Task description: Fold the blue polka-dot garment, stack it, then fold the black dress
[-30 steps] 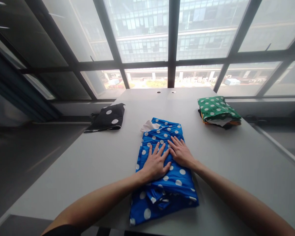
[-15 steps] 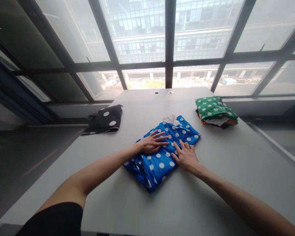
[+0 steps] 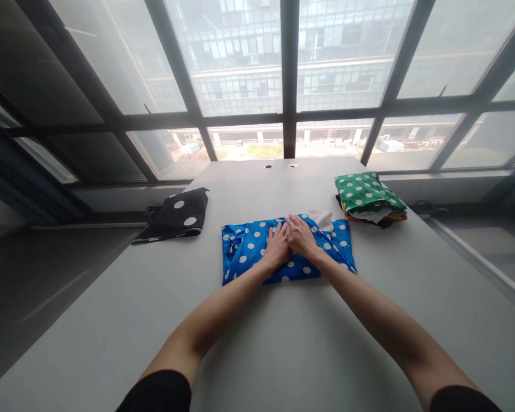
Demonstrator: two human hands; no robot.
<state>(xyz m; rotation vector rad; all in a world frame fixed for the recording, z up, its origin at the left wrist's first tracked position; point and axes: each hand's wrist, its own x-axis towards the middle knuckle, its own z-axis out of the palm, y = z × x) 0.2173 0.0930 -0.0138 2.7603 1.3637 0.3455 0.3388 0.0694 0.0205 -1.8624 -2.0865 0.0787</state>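
Note:
A folded blue cloth with white polka dots lies flat on the white table in front of me, its long side running left to right. A pale patch shows at its far edge, right of centre. My left hand rests on the middle of the cloth, fingers stretched out and pointing away. Right beside it, my right hand lies flat on the same cloth, its fingers touching or overlapping the left hand's fingers. Neither hand grips the fabric.
A folded black cloth with white dots lies at the table's left edge. On the right sits a stack of folded cloths topped by a green dotted one, with orange and black layers below. Large windows stand behind the table.
The blue cloth has turned from a slant to lie square with the table. My hands have come together on its middle, the right one moving left. The view has shifted slightly.

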